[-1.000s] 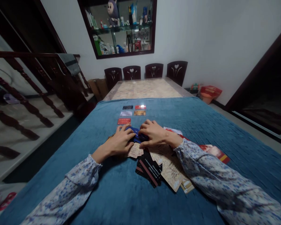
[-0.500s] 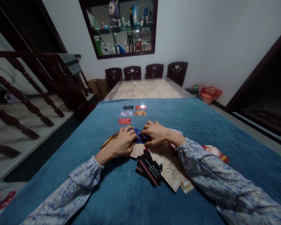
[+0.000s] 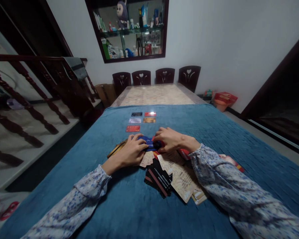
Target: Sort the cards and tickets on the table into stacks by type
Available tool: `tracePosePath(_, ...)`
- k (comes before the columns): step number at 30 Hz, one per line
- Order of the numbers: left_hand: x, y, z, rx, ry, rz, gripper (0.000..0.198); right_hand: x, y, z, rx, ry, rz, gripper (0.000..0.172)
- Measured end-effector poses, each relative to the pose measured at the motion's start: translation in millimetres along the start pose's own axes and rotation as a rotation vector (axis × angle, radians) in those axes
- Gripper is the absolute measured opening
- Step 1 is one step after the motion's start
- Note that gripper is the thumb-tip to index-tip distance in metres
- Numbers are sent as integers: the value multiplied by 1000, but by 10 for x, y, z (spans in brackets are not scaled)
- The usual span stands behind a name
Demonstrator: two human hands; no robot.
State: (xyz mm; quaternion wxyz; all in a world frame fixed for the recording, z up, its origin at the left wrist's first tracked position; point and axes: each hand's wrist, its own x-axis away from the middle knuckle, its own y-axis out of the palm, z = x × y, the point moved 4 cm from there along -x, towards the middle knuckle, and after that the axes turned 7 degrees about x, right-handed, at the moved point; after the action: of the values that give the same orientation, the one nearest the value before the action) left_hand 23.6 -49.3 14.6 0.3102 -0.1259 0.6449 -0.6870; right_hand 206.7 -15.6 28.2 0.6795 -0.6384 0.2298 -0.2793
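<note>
**Blue cards lie between the two grips, touched from both sides**

At the left edge of the spread, a group of gold and dark cards [image 3: 116, 148] lies on the blue cloth [image 3: 84, 179] covering the near part of the counter [image 3: 159, 94]. The left grip [image 3: 134, 148], a bare hand, is positioned over the right end of that group, palm down. Its fingers are bent and slightly spread, the tips at the left end of the blue cards [image 3: 149, 144]. Whether they pinch a card or merely rest on it cannot be told.

Beyond the left grip, well apart from it, five cards lie flat: a red card [image 3: 133, 128] nearest, then a pale card [image 3: 135, 120] and a dark card [image 3: 137, 114] behind it, with a gold card [image 3: 149, 120] and a second red card [image 3: 149, 114] to their right.

The blue cards occupy the gap between the grips. On the near side are small beige cards [image 3: 147, 160], just beside the left grip, and black cards [image 3: 159, 179] overlapping at a slant.

The right grip [image 3: 171, 140] has its fingers curled down over the right end of the blue cards; the fingertips are partly hidden, so its hold cannot be confirmed. Larger beige cards [image 3: 184, 183] lie below it, near the right sleeve [image 3: 229, 186].
</note>
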Motion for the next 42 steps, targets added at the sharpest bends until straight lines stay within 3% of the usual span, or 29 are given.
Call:
tracePosePath(5,-35,0,52,-60,34,-35,26,-11,12,32,-4,-8,-9,47)
tracePosePath(13,-83,-128,8,-118,104,73,27,-5,-32,95,-46,-35,51,29)
tracePosePath(18,-83,-168,-135,-104,59,218,28,-11,-97,56,-33,7,116,24)
tracePosePath(24,-61,-147,-296,-10,-37,271,27,-52,-104,52,-59,126,189,27)
tracePosePath(42,11,-33,-352,48,-193,188,50,-89,-19,-15,-38,372,169,36)
